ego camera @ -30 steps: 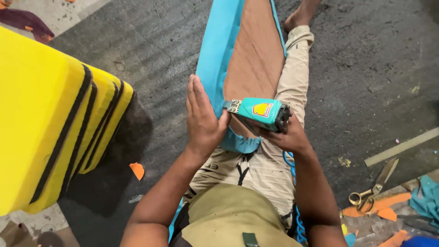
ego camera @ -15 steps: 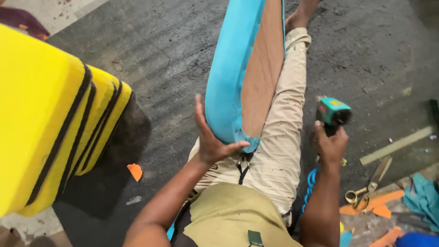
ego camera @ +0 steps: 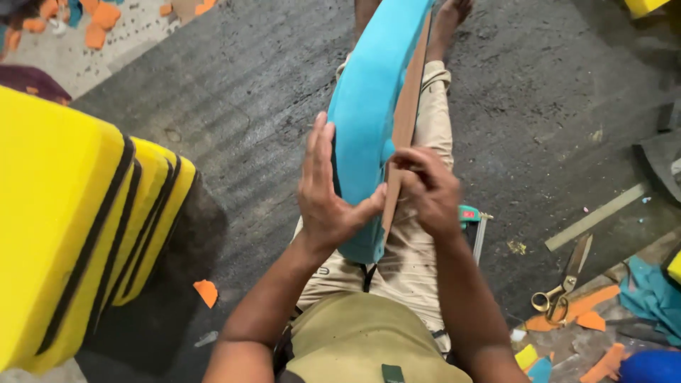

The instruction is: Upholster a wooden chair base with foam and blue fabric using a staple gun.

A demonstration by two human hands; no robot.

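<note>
A long board padded with turquoise fabric [ego camera: 369,106] stands on edge over my outstretched legs, its bare wooden backing [ego camera: 408,113] facing right. My left hand [ego camera: 326,195] lies flat against the turquoise side, thumb hooked round the near edge. My right hand [ego camera: 429,191] pinches the fabric at the edge of the wooden backing. A teal staple gun [ego camera: 469,216] lies on the floor beside my right thigh, mostly hidden behind my right wrist.
Stacked yellow cushions with black piping [ego camera: 78,220] stand at the left. Scissors [ego camera: 564,284], a wooden strip [ego camera: 596,216] and orange and teal fabric scraps [ego camera: 603,319] lie at the right on the dark floor mat [ego camera: 248,106]. More orange scraps [ego camera: 99,18] lie top left.
The board has been tipped from flat onto its edge. My right hand has put down the staple gun and moved to the board's edge.
</note>
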